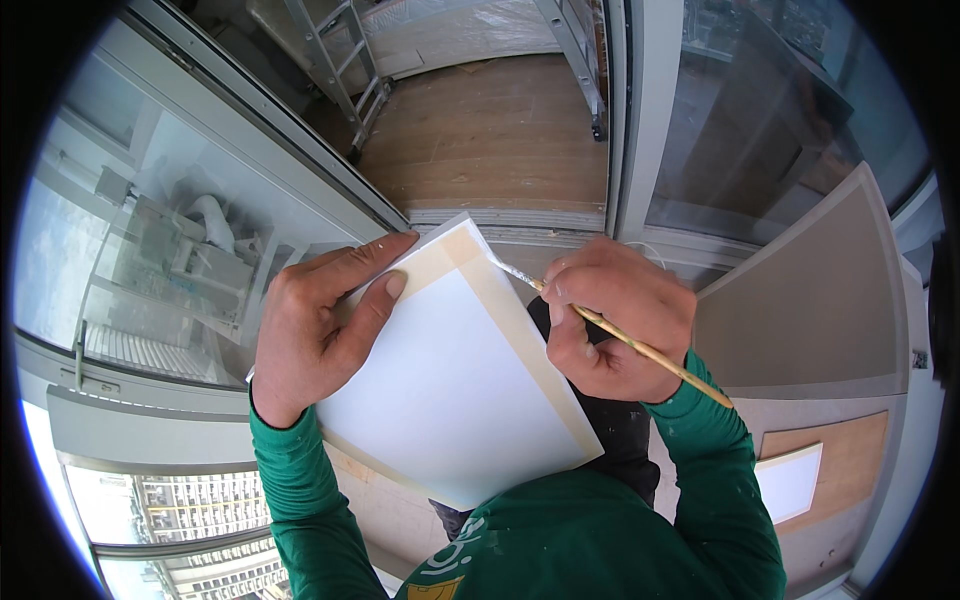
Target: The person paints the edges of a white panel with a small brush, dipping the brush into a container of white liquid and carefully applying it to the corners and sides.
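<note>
A white rectangular panel [440, 370], bordered by strips of cream masking tape [530, 345], tilts in front of my torso. My left hand [325, 320] grips its upper left edge, thumb on the face and fingers toward the edge and behind. In my right hand [620, 320] a thin paintbrush [660, 362] with a yellowish wooden handle is pinched between thumb and fingers. The brush's white-coated tip touches or nearly touches the panel's right edge, just below the top corner. Behind the panel, the left fingertips are partly hidden.
Ahead, a sliding-door track [510, 222] borders a wooden floor [480, 130] with a metal ladder [350, 80] on it. A large grey-beige panel [800, 300] leans at the right. Below it lie a brown board [850, 460] and another white panel [795, 485]. Glass windows [170, 240] stand left.
</note>
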`<action>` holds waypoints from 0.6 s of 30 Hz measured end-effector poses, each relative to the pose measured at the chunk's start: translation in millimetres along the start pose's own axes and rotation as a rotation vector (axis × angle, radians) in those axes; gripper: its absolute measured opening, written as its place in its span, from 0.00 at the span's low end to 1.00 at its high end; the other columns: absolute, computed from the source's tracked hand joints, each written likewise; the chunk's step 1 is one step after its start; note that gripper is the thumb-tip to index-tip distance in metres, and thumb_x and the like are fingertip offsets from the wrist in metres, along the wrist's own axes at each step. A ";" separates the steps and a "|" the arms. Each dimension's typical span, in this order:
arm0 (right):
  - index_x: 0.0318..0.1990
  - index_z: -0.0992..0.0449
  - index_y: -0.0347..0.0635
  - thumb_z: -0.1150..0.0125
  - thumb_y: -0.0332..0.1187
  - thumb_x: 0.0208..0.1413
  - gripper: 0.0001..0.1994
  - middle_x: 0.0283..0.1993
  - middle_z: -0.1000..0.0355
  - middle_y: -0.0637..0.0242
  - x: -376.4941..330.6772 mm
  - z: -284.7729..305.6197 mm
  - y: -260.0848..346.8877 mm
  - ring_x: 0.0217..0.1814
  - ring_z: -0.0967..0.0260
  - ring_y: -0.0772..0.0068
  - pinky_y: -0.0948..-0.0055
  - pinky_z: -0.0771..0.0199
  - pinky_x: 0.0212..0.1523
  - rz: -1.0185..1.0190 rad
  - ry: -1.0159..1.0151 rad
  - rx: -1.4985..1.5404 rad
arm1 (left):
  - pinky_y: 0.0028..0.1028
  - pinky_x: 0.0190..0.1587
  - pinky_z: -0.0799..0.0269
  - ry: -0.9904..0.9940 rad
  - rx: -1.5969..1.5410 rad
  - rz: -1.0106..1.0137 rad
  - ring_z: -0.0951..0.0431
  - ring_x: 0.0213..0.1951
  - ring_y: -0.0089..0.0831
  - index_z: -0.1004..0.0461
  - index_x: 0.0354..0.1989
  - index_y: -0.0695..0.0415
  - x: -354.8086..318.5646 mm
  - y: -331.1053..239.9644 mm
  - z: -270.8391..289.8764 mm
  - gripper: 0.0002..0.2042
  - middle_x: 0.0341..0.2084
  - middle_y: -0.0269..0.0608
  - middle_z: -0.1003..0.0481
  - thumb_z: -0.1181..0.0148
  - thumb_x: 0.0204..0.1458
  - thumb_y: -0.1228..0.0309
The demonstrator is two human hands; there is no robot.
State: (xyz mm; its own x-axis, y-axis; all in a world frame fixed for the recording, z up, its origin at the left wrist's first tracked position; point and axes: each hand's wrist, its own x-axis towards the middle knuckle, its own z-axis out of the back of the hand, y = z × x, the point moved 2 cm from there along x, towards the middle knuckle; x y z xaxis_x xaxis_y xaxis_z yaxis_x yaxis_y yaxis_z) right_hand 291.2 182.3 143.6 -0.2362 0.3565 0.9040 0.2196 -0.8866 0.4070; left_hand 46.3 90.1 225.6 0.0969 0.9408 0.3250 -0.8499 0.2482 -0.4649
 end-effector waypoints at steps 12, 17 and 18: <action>0.31 0.26 0.38 0.40 0.15 0.32 0.14 0.25 0.32 0.64 -6.3 14.0 9.5 0.23 0.35 0.62 0.70 0.33 0.24 -0.066 0.088 -0.047 | 0.29 0.28 0.23 0.007 0.002 0.005 0.16 0.25 0.34 0.16 0.55 0.66 0.8 -0.9 0.2 0.15 0.35 0.56 0.14 0.37 0.60 0.77; 0.31 0.26 0.38 0.39 0.15 0.34 0.13 0.25 0.30 0.64 -1.6 8.3 3.0 0.24 0.32 0.63 0.70 0.30 0.26 -0.067 0.030 -0.030 | 0.30 0.28 0.22 0.006 0.005 -0.008 0.15 0.26 0.35 0.17 0.55 0.66 0.6 -4.7 1.1 0.15 0.36 0.57 0.14 0.37 0.60 0.78; 0.31 0.26 0.38 0.39 0.15 0.35 0.13 0.26 0.30 0.64 -1.3 7.9 2.5 0.24 0.31 0.63 0.70 0.29 0.27 -0.065 0.022 -0.026 | 0.30 0.29 0.22 0.009 0.007 -0.005 0.15 0.26 0.35 0.17 0.55 0.66 0.4 -5.5 1.4 0.15 0.36 0.57 0.14 0.37 0.60 0.78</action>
State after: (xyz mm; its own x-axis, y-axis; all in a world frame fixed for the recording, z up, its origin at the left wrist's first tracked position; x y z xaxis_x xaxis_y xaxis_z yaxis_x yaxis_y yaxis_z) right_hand 299.6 182.0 144.5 -0.2702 0.4076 0.8723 0.1784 -0.8691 0.4614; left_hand 50.3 88.8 229.5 0.1058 0.9414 0.3203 -0.8529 0.2515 -0.4575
